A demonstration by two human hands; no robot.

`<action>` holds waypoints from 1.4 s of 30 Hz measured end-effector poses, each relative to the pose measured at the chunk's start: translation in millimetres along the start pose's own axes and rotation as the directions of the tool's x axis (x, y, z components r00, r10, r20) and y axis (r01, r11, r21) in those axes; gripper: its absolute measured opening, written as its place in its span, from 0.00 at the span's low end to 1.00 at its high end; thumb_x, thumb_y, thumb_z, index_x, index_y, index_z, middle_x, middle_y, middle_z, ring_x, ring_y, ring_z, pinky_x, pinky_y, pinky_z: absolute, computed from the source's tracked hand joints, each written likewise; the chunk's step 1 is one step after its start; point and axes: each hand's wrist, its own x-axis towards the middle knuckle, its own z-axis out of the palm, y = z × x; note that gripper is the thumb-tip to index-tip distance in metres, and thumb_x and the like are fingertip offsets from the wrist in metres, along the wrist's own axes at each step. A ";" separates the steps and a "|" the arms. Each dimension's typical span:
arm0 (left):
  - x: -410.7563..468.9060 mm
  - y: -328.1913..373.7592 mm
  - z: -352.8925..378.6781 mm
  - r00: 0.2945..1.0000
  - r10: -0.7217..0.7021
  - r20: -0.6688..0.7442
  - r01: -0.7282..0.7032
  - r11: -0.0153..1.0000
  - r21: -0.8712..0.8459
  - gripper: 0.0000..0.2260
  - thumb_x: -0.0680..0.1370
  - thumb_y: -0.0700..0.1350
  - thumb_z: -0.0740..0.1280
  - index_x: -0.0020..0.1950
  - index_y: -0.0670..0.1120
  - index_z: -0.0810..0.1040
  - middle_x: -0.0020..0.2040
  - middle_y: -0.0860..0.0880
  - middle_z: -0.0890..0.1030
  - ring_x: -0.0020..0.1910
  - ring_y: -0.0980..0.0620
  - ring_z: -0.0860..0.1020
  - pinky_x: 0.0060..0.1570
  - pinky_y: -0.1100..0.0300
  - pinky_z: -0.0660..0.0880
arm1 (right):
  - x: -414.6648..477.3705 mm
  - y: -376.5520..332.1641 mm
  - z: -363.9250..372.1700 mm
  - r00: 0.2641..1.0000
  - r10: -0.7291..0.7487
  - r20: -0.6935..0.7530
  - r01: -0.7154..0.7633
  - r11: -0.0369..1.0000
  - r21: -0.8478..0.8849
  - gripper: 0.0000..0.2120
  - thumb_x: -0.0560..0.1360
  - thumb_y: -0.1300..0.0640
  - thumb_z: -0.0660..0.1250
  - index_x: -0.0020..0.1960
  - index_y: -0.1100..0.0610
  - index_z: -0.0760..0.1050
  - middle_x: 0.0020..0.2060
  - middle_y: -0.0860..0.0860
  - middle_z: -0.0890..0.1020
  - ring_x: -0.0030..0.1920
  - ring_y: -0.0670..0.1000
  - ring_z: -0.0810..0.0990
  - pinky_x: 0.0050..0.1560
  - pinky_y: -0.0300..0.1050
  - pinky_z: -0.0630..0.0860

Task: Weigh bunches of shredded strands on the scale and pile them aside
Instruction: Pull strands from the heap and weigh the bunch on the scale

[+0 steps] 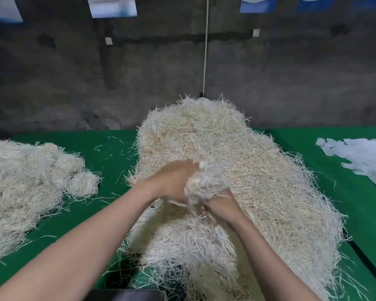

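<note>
one bunch of shredded strands (pixel 204 181), held just above the large heap (pixel 258 161): left hand (pixel 172 181) curled against its side, right hand (pixel 220 206) gripping from beneath. smaller pile (pixel 30 177) lies left on the green cloth (pixel 109 153); white paper slips (pixel 360 157) lie right.

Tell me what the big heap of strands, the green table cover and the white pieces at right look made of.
Heap: thin, pale, matte strands, kinked and stiff; shredded paper or dried fibre, unclear which. Table cover: matte green, no shine; probably cloth. White pieces: flat, thin, straight-cut edges; likely paper.
</note>
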 end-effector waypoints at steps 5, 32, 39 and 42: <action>5.3 -11.0 52.1 0.956 -0.190 -0.223 0.234 0.953 0.193 0.23 0.73 0.39 0.67 0.69 0.45 0.70 0.64 0.44 0.74 0.61 0.47 0.72 0.67 0.53 0.64 | -3.2 1.7 -7.7 0.998 -0.044 0.050 0.046 0.998 -0.032 0.10 0.73 0.66 0.66 0.47 0.51 0.75 0.43 0.49 0.81 0.31 0.43 0.80 0.31 0.34 0.75; 4.4 -27.5 -28.6 0.581 -0.804 0.125 -0.191 -0.285 -0.939 0.11 0.78 0.37 0.58 0.59 0.39 0.72 0.59 0.39 0.74 0.59 0.41 0.74 0.66 0.40 0.66 | -26.6 143.9 -46.2 0.993 -0.024 -0.113 -0.074 0.626 -0.777 0.26 0.77 0.54 0.60 0.73 0.51 0.59 0.66 0.49 0.72 0.66 0.50 0.69 0.69 0.48 0.62; -3.0 -14.5 -25.7 0.584 -0.803 0.118 -0.091 -0.209 -0.974 0.14 0.79 0.37 0.59 0.64 0.43 0.71 0.65 0.41 0.72 0.63 0.40 0.72 0.65 0.43 0.68 | -9.1 10.5 -31.6 0.973 -0.231 0.015 0.198 0.797 -0.570 0.51 0.60 0.36 0.71 0.75 0.45 0.48 0.71 0.44 0.62 0.71 0.46 0.60 0.72 0.53 0.57; -3.3 -5.8 -29.8 0.682 -0.714 0.156 -0.118 -0.318 -0.941 0.09 0.79 0.39 0.60 0.57 0.39 0.74 0.56 0.39 0.79 0.51 0.42 0.78 0.58 0.43 0.74 | -2.9 -28.8 -8.8 0.975 -0.216 0.055 0.223 0.923 -0.314 0.58 0.58 0.39 0.76 0.74 0.39 0.38 0.72 0.36 0.48 0.70 0.42 0.51 0.70 0.49 0.53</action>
